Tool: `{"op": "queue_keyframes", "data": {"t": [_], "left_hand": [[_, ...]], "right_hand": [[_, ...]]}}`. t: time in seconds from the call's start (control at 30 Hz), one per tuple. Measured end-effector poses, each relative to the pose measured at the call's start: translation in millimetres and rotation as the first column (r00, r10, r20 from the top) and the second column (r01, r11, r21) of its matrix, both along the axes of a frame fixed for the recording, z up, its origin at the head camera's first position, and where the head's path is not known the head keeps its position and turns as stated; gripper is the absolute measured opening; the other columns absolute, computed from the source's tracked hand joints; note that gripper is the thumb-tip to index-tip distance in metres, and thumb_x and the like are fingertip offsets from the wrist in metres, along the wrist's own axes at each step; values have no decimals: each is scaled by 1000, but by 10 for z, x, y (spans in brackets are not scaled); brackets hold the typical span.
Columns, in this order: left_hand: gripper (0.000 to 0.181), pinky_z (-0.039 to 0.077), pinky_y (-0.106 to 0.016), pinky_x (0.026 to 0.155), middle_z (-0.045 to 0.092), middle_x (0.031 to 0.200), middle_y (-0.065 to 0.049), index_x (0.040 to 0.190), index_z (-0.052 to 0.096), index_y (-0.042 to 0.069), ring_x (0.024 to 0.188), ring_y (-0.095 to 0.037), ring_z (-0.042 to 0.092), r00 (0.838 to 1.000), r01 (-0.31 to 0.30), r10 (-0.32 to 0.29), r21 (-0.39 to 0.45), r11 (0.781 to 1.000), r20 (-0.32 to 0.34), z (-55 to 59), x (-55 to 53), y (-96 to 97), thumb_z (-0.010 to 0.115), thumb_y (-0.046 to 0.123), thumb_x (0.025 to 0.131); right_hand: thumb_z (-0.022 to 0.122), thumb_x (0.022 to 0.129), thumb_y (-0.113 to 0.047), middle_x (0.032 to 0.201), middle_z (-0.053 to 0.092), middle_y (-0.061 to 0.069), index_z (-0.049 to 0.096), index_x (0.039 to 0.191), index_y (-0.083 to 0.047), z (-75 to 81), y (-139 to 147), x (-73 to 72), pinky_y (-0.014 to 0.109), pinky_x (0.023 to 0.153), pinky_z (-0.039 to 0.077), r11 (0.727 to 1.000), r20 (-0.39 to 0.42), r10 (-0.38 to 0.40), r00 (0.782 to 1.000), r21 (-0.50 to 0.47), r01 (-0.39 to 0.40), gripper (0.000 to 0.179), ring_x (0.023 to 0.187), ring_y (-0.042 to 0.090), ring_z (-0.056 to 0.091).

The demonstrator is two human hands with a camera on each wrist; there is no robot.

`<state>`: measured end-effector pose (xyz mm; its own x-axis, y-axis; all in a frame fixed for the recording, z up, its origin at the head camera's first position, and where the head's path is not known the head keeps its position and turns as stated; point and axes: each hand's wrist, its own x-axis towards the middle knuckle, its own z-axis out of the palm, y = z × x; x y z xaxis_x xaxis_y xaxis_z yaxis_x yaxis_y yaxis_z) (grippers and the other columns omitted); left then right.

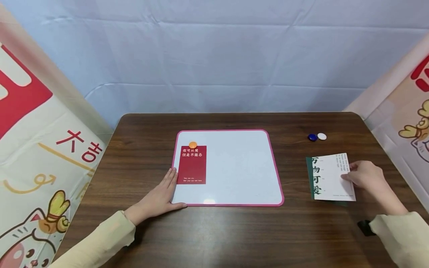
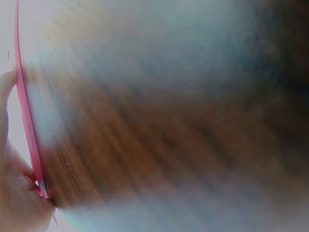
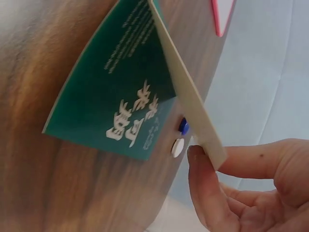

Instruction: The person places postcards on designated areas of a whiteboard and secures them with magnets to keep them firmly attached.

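A whiteboard with a pink frame (image 1: pixel 234 167) lies on the table. My left hand (image 1: pixel 158 195) rests at its near left corner, fingers straight along the left edge and thumb along the near edge. On the board's left side is a red card (image 1: pixel 192 167) with white writing, an orange round magnet (image 1: pixel 192 144) at its top. My right hand (image 1: pixel 365 176) pinches the right edge of a white card (image 1: pixel 333 178) with green characters between thumb and fingers. That card is tilted up over a green card (image 3: pixel 116 92) with white characters, which lies on the table.
Beyond the cards, a blue magnet (image 1: pixel 312 137) and a white magnet (image 1: pixel 321 136) lie side by side on the brown wooden table (image 1: pixel 214 230). A pale cloth (image 1: pixel 214 59) hangs behind the table. Printed banners stand at both sides. A small black object (image 1: pixel 365 227) shows by the right sleeve.
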<state>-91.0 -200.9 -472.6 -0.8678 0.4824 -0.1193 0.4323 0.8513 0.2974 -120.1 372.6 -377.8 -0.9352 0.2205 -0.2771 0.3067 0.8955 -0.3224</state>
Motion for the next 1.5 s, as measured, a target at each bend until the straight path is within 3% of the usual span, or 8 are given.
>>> {"op": "queue_keyframes", "data": {"t": [0.3, 0.7, 1.0, 1.5], "left_hand": [[108, 32, -41, 102, 7, 152, -10, 146, 9, 4, 139, -24, 5, 1000, 1, -1, -2, 1000, 0, -5, -7, 0, 48, 73, 73], [108, 31, -41, 103, 8, 152, -12, 145, 10, 3, 139, -25, 5, 1000, 11, -11, -2, 1000, -2, 10, 2, 2, 47, 73, 73], [108, 30, -42, 104, 7, 152, -11, 146, 10, 3, 139, -25, 5, 1000, 9, -9, 3, 1000, 3, 8, -1, 0, 47, 73, 73], [108, 29, -41, 105, 6, 152, -13, 145, 10, 0, 139, -26, 4, 1000, 15, -15, -2, 1000, -10, 7, 4, 8, 46, 73, 74]], "right_hand": [[66, 74, -11, 84, 55, 31, 49, 99, 21, 86, -144, -52, 35, 55, 39, 1000, -27, 16, 1000, 6, -16, 45, 71, 35, 50], [67, 75, -11, 78, 59, 26, 48, 100, 21, 156, -344, -141, 38, 56, 43, 998, -76, 65, 995, 3, -65, 45, 68, 32, 54], [66, 78, -11, 79, 61, 25, 49, 102, 21, 219, -510, -201, 30, 50, 43, 993, -97, 110, 989, -25, -113, 44, 63, 26, 57], [66, 77, -11, 80, 60, 23, 50, 105, 18, 293, -780, -279, 27, 50, 40, 986, -139, 151, 979, -50, -159, 43, 67, 27, 54]]}}
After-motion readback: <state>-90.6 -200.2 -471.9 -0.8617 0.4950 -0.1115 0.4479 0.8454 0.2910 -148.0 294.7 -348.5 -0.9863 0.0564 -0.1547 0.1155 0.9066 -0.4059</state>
